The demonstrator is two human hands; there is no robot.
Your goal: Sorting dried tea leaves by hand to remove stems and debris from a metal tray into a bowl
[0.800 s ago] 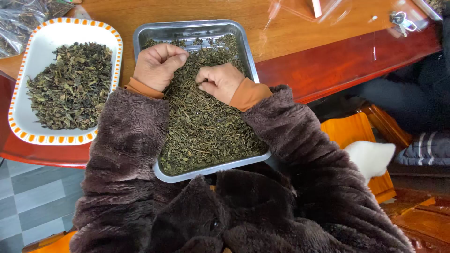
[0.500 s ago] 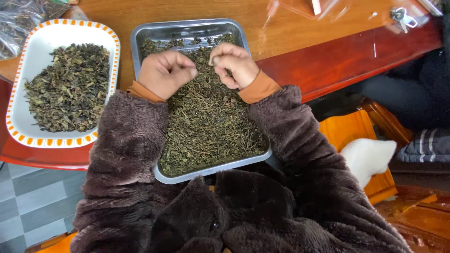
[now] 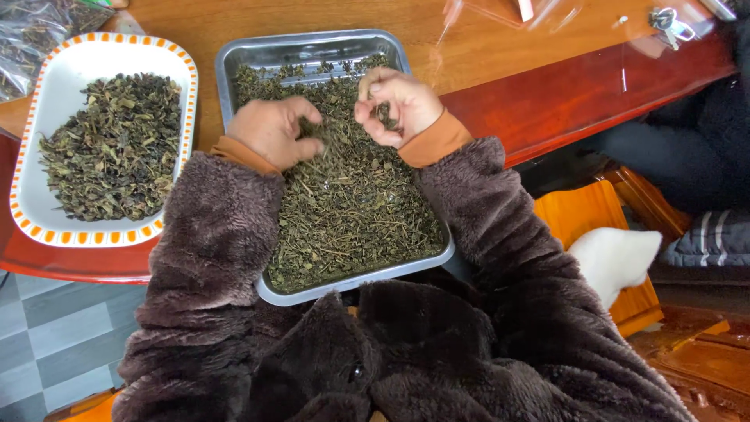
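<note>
Fingers (image 3: 375, 129) of my right hand (image 3: 398, 105) pinched dried tea leaves (image 3: 351, 211); left hand (image 3: 269, 129) curled, raking. Leaves could spill over the steel tray (image 3: 312, 48), center frame.

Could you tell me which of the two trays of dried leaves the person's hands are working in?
The grey metal tray, not the white orange-rimmed tray left of it.

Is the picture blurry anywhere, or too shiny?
Head view: soft even light, no hard shadows; the dried leaves and both hands, left hand and right hand, look sharp; faint glare on the metal tray rim and the clear plastic on the table.
</note>
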